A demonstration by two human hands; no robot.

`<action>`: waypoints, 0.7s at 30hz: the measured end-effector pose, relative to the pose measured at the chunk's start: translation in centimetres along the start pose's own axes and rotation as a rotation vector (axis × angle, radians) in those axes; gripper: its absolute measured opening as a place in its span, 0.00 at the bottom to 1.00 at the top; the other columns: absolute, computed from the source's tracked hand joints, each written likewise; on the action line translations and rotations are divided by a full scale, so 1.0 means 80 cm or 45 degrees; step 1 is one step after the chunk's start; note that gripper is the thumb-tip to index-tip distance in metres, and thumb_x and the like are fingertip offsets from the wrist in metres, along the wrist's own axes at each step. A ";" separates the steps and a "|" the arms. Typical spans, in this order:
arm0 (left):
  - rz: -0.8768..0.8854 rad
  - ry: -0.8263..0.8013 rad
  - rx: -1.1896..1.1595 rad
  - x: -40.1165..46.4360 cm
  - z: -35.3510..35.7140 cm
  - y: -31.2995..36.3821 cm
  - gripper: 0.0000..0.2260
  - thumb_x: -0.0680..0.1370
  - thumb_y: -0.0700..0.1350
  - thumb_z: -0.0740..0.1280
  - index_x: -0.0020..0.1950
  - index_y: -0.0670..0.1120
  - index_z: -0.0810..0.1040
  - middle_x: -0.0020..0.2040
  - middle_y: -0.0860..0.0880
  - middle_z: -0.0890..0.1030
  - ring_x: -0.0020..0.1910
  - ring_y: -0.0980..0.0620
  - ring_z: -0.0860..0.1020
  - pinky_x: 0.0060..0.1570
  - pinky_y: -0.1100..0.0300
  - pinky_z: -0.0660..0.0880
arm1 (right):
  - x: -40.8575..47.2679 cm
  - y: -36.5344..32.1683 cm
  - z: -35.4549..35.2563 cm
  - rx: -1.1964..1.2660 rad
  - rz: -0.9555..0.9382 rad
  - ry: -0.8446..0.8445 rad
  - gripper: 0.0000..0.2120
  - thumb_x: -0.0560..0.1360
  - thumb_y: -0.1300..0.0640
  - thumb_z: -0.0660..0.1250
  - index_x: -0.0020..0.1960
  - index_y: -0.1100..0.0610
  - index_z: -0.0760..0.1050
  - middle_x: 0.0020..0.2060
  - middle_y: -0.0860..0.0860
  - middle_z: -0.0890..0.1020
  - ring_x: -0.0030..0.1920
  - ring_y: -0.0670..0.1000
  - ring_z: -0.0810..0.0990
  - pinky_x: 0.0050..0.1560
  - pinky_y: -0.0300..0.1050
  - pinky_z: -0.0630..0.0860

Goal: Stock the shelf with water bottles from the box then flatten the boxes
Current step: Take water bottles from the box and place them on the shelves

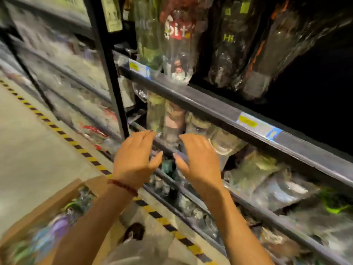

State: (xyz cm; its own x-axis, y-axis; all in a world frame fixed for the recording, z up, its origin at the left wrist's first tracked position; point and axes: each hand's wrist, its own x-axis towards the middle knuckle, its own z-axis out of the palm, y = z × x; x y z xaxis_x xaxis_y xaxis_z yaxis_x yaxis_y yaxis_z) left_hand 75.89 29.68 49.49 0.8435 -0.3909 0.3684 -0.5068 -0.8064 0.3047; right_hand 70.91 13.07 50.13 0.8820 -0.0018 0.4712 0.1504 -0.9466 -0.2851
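Observation:
My left hand (136,159) and my right hand (198,159) are both raised in front of the middle shelf rail (172,148), fingers spread, holding nothing. Just beyond the fingertips stand clear plastic bottles (172,119) on that shelf, one with a pinkish label. A red bead bracelet circles my left wrist. At the lower left an open cardboard box (57,203) sits on the floor, with blurred bottles (63,226) inside it. The picture is motion-blurred.
A dark shelf unit with a black upright post (107,64) fills the view. The upper shelf edge (210,104) carries yellow and blue price tags, with tall bottles (177,44) above it. Lower shelves (277,188) hold packed bottles. A yellow-black hazard stripe (63,133) runs along the concrete floor.

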 end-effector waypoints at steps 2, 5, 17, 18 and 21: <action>-0.133 -0.085 0.116 -0.056 0.002 -0.031 0.22 0.68 0.48 0.73 0.57 0.38 0.79 0.52 0.40 0.81 0.50 0.39 0.80 0.47 0.47 0.79 | -0.018 -0.033 0.033 0.002 -0.067 -0.158 0.15 0.66 0.55 0.71 0.52 0.59 0.78 0.47 0.55 0.81 0.47 0.60 0.80 0.44 0.50 0.77; -0.372 -0.192 0.150 -0.137 -0.005 -0.068 0.20 0.61 0.45 0.79 0.50 0.42 0.80 0.43 0.43 0.81 0.41 0.41 0.80 0.35 0.54 0.78 | -0.050 -0.080 0.082 0.058 -0.205 -0.361 0.13 0.67 0.53 0.64 0.48 0.58 0.78 0.43 0.54 0.81 0.43 0.59 0.80 0.38 0.50 0.79; -1.076 -0.416 0.231 -0.310 -0.049 -0.226 0.26 0.59 0.48 0.80 0.54 0.41 0.79 0.44 0.43 0.81 0.37 0.42 0.80 0.32 0.54 0.78 | -0.081 -0.271 0.228 0.140 -0.565 -0.853 0.16 0.61 0.54 0.77 0.45 0.53 0.75 0.41 0.49 0.79 0.41 0.54 0.79 0.38 0.48 0.76; -1.097 -0.400 0.235 -0.313 -0.056 -0.242 0.26 0.58 0.47 0.80 0.53 0.41 0.80 0.42 0.43 0.82 0.36 0.41 0.80 0.31 0.55 0.78 | -0.078 -0.288 0.241 0.127 -0.591 -0.888 0.16 0.62 0.53 0.77 0.45 0.53 0.75 0.41 0.49 0.79 0.42 0.54 0.79 0.38 0.47 0.76; -1.139 -0.383 0.206 -0.325 -0.073 -0.298 0.23 0.58 0.46 0.80 0.50 0.41 0.80 0.42 0.43 0.82 0.35 0.41 0.80 0.31 0.55 0.78 | -0.065 -0.339 0.281 0.113 -0.670 -0.974 0.17 0.61 0.51 0.78 0.46 0.53 0.77 0.41 0.49 0.79 0.43 0.54 0.79 0.41 0.47 0.77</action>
State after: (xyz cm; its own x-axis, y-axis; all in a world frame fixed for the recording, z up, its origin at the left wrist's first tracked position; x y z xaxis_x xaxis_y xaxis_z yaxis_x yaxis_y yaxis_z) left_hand 65.00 61.66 37.76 0.9281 0.3202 -0.1902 0.3592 -0.9043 0.2307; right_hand 72.26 46.02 36.67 0.7399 0.6634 -0.1114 0.6202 -0.7369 -0.2687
